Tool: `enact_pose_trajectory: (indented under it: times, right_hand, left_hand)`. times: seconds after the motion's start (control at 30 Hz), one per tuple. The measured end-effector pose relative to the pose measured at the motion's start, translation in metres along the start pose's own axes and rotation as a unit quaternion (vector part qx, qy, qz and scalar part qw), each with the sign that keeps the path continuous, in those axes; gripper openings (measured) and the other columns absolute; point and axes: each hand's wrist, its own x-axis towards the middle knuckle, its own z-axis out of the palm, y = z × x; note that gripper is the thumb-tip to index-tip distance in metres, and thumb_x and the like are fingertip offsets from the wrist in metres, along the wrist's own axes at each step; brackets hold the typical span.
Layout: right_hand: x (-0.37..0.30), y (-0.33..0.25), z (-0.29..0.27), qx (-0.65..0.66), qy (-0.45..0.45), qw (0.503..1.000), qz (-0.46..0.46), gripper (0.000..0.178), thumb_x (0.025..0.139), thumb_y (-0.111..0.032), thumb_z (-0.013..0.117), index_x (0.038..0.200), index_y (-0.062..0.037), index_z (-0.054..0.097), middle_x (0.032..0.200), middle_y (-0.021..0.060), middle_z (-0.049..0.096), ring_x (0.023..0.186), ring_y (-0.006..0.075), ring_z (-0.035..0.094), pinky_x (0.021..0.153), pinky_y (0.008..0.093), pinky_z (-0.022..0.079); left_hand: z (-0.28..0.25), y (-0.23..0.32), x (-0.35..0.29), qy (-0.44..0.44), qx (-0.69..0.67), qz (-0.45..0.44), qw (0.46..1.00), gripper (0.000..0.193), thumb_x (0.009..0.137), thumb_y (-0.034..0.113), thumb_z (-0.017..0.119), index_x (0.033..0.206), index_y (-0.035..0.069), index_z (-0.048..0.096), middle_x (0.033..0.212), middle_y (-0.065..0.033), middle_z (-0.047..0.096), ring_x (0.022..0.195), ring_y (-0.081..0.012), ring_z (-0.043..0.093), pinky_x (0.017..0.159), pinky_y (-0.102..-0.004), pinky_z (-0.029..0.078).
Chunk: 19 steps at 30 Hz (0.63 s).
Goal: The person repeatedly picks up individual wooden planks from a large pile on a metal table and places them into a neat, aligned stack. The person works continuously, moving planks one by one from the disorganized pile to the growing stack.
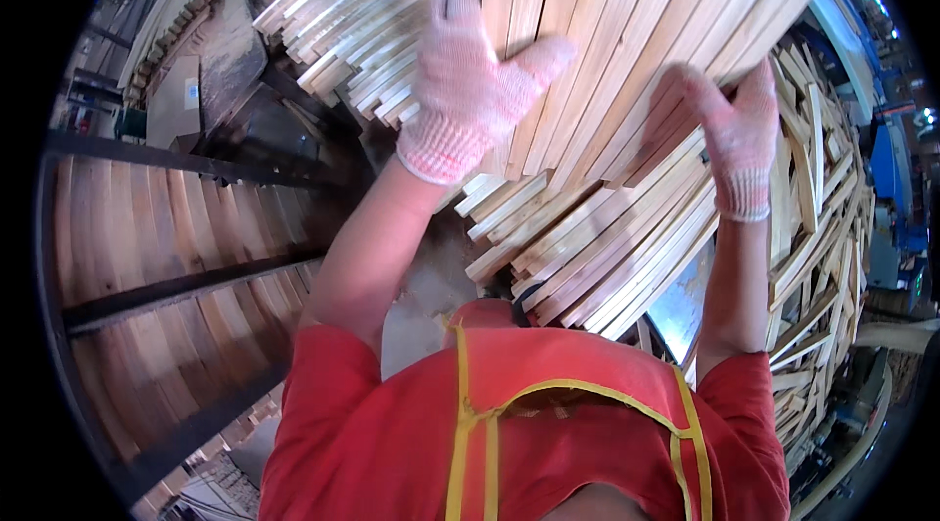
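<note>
Against a bundle of pale wooden slats (pixel 627 61) raised overhead, the gloved left hand (pixel 468 80) lay flat with fingers spread, while the gloved right hand (pixel 736 129) curled its fingers around the bundle's edge above a loose slat heap (pixel 818 257).

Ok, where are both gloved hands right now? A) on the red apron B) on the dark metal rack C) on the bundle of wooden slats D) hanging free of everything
C: the left hand lies flat on the slats and the right hand grips their edge.
</note>
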Motion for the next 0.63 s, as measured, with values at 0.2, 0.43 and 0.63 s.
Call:
enact_pose_trajectory:
  times: [0.2, 0.43, 0.63]
  right_hand:
    - [-0.052, 0.107, 0.034, -0.155, -0.058, 0.986, -0.023, 0.077, 0.079, -0.042, 0.092, 0.132, 0.0057, 0.065, 0.119, 0.0278, 0.073, 0.107, 0.0437, 0.074, 0.097, 0.0448, 0.058]
    - [-0.095, 0.080, -0.027, 0.209, -0.200, 0.954, 0.078, 0.051, 0.093, -0.002, 0.073, 0.140, 0.0099, 0.061, 0.136, 0.0199, 0.070, 0.122, 0.0252, 0.066, 0.109, 0.0419, 0.051]
    - [-0.106, 0.091, -0.073, 0.174, -0.279, 0.941, -0.082, 0.071, 0.093, -0.018, 0.078, 0.154, 0.0042, 0.049, 0.152, 0.0243, 0.058, 0.137, 0.0353, 0.058, 0.118, 0.0475, 0.046]
  left_hand:
    - [0.028, -0.027, -0.087, -0.081, -0.233, -0.197, 0.949, 0.082, 0.084, 0.024, 0.088, 0.151, 0.001, 0.045, 0.132, -0.0190, 0.068, 0.112, -0.0300, 0.070, 0.097, -0.0437, 0.058]
    - [-0.043, 0.088, -0.140, -0.023, 0.033, -0.115, 0.993, 0.105, 0.083, 0.042, 0.085, 0.165, 0.000, 0.033, 0.135, -0.0270, 0.063, 0.124, -0.0446, 0.063, 0.109, -0.0490, 0.050]
    - [-0.102, 0.199, -0.193, 0.018, 0.082, -0.001, 0.996, 0.112, 0.085, 0.052, 0.081, 0.170, 0.003, 0.026, 0.149, -0.0288, 0.054, 0.128, -0.0469, 0.061, 0.114, -0.0539, 0.046]
